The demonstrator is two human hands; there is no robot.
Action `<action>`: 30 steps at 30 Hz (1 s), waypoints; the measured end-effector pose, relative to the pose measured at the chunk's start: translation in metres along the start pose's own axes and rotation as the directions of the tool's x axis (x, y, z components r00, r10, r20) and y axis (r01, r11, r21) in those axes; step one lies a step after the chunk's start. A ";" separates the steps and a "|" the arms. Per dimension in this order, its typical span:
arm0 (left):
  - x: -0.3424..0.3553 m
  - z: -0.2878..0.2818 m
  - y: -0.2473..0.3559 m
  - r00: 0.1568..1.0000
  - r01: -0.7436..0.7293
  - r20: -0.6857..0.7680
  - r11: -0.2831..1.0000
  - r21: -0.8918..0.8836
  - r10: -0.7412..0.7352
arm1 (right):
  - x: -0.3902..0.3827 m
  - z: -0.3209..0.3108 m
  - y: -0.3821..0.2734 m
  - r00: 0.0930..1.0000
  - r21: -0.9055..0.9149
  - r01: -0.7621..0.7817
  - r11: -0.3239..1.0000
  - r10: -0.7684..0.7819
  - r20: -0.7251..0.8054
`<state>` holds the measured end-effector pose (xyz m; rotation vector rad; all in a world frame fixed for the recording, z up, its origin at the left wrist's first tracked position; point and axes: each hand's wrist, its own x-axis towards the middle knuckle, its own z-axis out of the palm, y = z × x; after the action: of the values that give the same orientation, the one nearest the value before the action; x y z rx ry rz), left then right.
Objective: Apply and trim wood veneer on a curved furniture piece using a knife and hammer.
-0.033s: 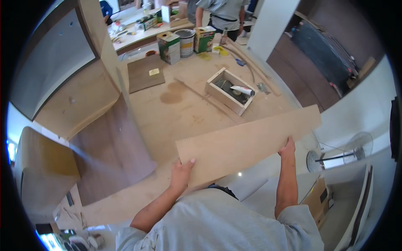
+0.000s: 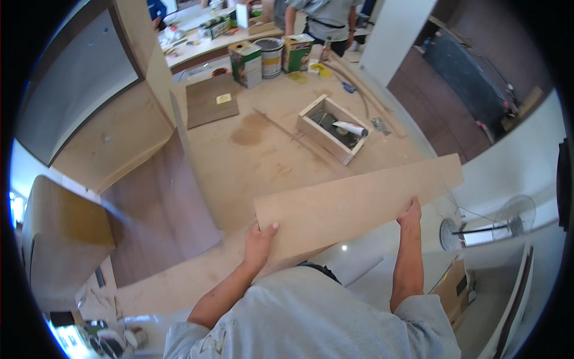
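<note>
A long, light-brown wooden board (image 2: 353, 203) slants in front of me over the near edge of the worktable, its right end farther away. My left hand (image 2: 260, 242) grips its left end, with the thumb on the upper face. At the lower right edge, my right hand (image 2: 411, 212) is closed on the same board; the fingers beneath it are hidden. Beyond the board, an open wooden box (image 2: 320, 137) rests on the table with a white tube (image 2: 351, 128) and dark items inside. A thin wooden strip (image 2: 287, 130) lies beside the box.
Metal cans (image 2: 270, 58) stand at the table's far side. A dark brown panel (image 2: 206, 113) and a larger brown sheet (image 2: 161, 215) lie left, by a curved cabinet piece (image 2: 89, 78). A standing fan (image 2: 514, 215) is at right. Another person (image 2: 326, 24) stands at the back.
The view has shifted slightly, so the table things appear a little to the right. Both hands keep their hold on the board, which shows little movement.
</note>
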<state>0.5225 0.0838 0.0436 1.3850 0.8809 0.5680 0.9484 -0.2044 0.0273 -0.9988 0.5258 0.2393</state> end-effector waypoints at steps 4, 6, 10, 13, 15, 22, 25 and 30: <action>0.020 0.000 -0.037 0.984 0.056 -0.177 0.945 0.323 0.002 | 0.038 0.013 0.056 0.992 -0.086 -0.119 0.989 0.116 -0.040; 0.026 0.006 -0.046 0.981 0.071 -0.192 0.853 0.517 0.034 | 0.085 -0.003 0.081 0.988 -0.044 -0.151 0.988 0.152 0.035; 0.039 0.012 -0.072 0.951 0.252 -0.294 0.783 0.568 -0.093 | 0.141 -0.022 0.109 0.972 -0.081 -0.197 0.977 0.205 0.113; 0.046 0.009 -0.073 0.942 0.294 -0.329 0.634 0.715 -0.066 | 0.116 -0.001 0.117 0.996 -0.365 -0.094 0.926 0.089 -0.029; 0.037 0.012 -0.051 0.904 0.411 -0.345 0.291 0.864 -0.251 | 0.091 0.002 0.100 0.984 -0.730 -0.139 0.669 0.177 -0.025; -0.029 0.001 -0.054 0.944 0.259 -0.175 0.301 0.918 -0.279 | 0.016 0.000 0.062 0.872 -0.977 0.106 0.183 0.455 0.180; -0.061 -0.010 -0.062 0.927 0.282 -0.158 0.356 0.891 -0.340 | -0.019 0.008 0.106 0.718 -0.902 0.417 0.116 0.566 0.405; -0.115 -0.087 -0.112 0.916 0.369 -0.392 0.554 0.746 -0.081 | -0.180 0.079 0.173 0.369 -0.527 0.849 -0.017 0.734 0.570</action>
<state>0.3700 0.0291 -0.0403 1.9864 1.7113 0.1445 0.7462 -0.0374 0.0287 -2.1324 -1.3497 1.2268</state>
